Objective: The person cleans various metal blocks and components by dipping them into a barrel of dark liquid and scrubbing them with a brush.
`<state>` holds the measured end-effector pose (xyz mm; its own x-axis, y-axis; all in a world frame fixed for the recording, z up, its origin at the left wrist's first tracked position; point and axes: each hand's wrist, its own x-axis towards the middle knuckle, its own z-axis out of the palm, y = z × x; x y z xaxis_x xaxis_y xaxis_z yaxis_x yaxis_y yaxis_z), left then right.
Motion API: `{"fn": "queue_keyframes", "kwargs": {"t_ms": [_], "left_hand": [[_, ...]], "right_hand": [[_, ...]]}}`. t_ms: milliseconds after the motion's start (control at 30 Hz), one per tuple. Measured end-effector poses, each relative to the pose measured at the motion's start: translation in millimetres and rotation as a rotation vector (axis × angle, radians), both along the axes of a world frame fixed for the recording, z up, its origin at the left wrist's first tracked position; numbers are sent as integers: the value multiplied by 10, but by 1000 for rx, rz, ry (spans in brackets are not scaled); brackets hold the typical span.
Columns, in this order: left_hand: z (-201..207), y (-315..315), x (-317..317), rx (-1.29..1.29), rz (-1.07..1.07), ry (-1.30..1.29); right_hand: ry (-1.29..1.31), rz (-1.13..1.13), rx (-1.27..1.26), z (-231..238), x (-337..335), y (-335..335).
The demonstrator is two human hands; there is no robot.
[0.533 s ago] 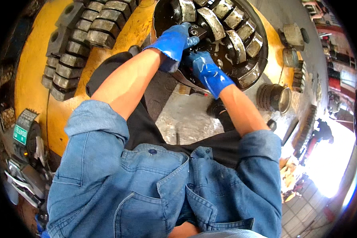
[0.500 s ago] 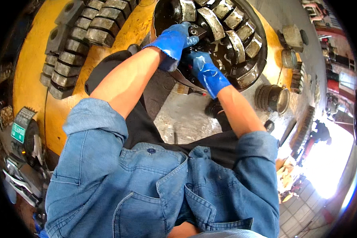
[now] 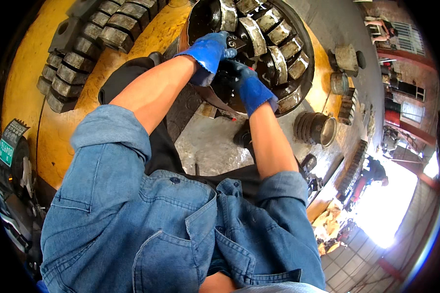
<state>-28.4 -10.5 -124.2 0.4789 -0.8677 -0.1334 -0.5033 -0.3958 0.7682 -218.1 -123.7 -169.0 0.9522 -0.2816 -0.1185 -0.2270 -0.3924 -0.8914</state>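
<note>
My left hand (image 3: 210, 54), in a blue rubber glove, is closed on a dark, oily metal block (image 3: 236, 43) with pale markings on its face. Just below and to the right, my right hand (image 3: 249, 85) wears a matching glove, its fingers curled and wet close to the block. Whatever those fingers hold is hidden in shadow. Both hands are over a round, dark basin (image 3: 311, 63) containing black oily liquid. Several curved metal segments (image 3: 253, 36) lie in the basin, wet and shiny along its far and right sides.
Rows of grey metal blocks (image 3: 78, 68) stand on the yellow surface (image 3: 22, 97) at left. A flat brush (image 3: 209, 110) lies below the basin. To the right are a ribbed metal cylinder (image 3: 315, 129) and a glass jar (image 3: 339, 83). A motorcycle (image 3: 22, 171) stands at far left.
The whole view has shifted, so the surroundings appear farther left. My left hand stays on the block, whose marked face shows more clearly; my right hand remains close below it.
</note>
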Motion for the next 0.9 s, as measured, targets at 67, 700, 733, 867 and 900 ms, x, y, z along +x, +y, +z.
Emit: {"fn": "queue_keyframes", "kwargs": {"t_ms": [67,700,733,867,900], "left_hand": [[119,-36,-36,-11,-58,-23],[106,-13,-124,37,-28,-143],[50,-22,-115,10,21,-125],[115,-102,-101,81,-75,-88],[108,-78,-84,79,-110,-119]], "right_hand": [[94,-563,834,-59,-69,-27],[-46,-1084,1359,-212,-7,-141],[-16,-1000,1366,-177,26,-141],[-57,-540,779,-179,-78,-145],[-93,-375,487,-173,-81,-62]]}}
